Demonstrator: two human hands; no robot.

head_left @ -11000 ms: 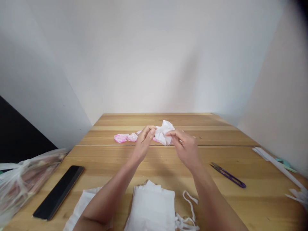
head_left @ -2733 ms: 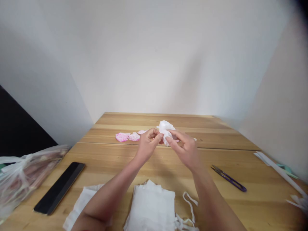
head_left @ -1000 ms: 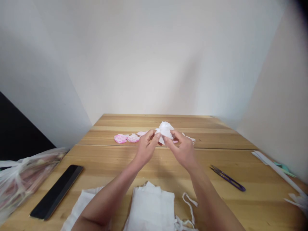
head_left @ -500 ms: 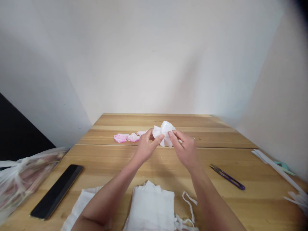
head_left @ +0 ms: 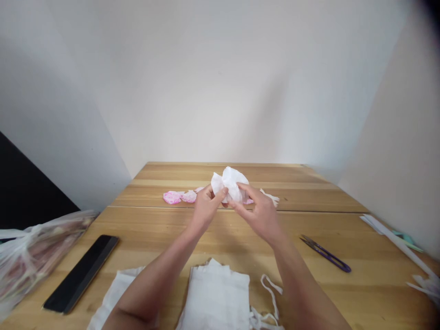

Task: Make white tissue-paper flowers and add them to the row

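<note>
One ruffled white piece [head_left: 235,179] sits between left grip [head_left: 205,206] and right grip [head_left: 260,212], both pinching it closely; apparently shaping folds, next calling for gentle spreading.

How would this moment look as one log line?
left hand: holding white ruffled piece; right hand: holding same piece; on table: pink-and-white pieces, purple snips

The 1 camera sits on the person's head at the near side of the wooden table [head_left: 147,224], facing forward and down across it to the pale wall [head_left: 206,91] at the far end. It is close enough that the forearms [head_left: 165,279] loom large from the near edge, with the left hand [head_left: 205,206] and right hand [head_left: 261,214] around mid-view (the far right corner is dark).
</note>
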